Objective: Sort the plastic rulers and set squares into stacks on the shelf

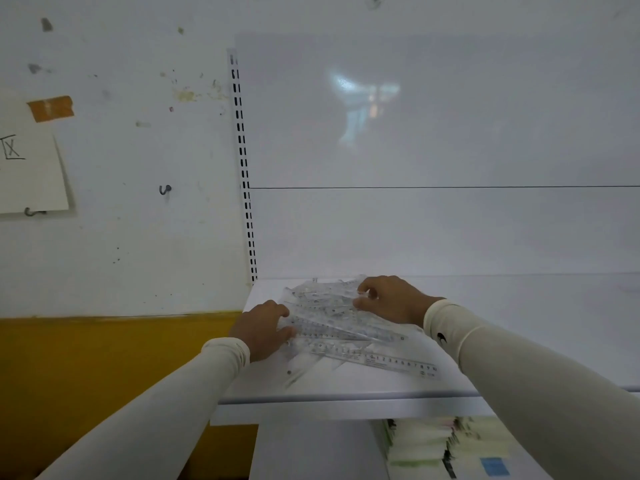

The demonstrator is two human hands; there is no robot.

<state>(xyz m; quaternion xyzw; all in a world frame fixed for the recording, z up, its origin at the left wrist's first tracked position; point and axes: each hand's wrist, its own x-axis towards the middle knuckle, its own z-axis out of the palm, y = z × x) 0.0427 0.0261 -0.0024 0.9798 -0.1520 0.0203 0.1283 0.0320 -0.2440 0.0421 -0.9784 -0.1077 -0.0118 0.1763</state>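
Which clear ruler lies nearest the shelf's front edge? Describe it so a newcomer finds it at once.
Start at the white shelf beside the slotted upright. On it lies a jumbled pile of clear rulers under both hands. The ruler sticks out from the pile toward the front right, alone with its black numbers readable against bare shelf.

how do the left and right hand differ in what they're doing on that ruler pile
The left hand rests at the near left edge of the pile of clear rulers, fingers lying over it; the right hand is at the far right side, fingers curled, pinching a piece. The left sits nearer the shelf front, the right further back. Both wear cream sleeves.
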